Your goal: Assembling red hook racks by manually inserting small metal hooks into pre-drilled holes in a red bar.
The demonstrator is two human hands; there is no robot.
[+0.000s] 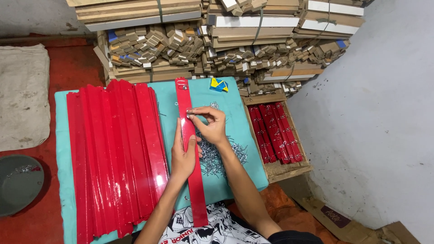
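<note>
Looking down from our head camera, we saw our two bare hands at work over a teal board point(226, 113) — a low work surface on a red floor. A long red glossy strip point(190, 171) lay lengthwise across it, running away from us, with a small metal fitting already showing near its far end. Our left hand point(183, 156) lay flat along the strip, fingers extended and thumb pressing its edge, pinning it rather than grasping it. Our right hand point(210, 124) had its fingertips pinched closed on a small metal hook point(191, 113) held against the strip at about its upper third. We judged the step in hand to be fixing this hook to the strip; the next move seemed to call for steady pressure from the left hand and a fine push or twist from the right. A heap of loose metal hooks point(217, 156) lay just right of the strip, touching our right wrist. Left of it sat a stack of red strips point(113, 158); a wooden tray of bundled red strips point(275, 133) stood at the right — stacked wood pieces point(217, 40) beyond.
</note>
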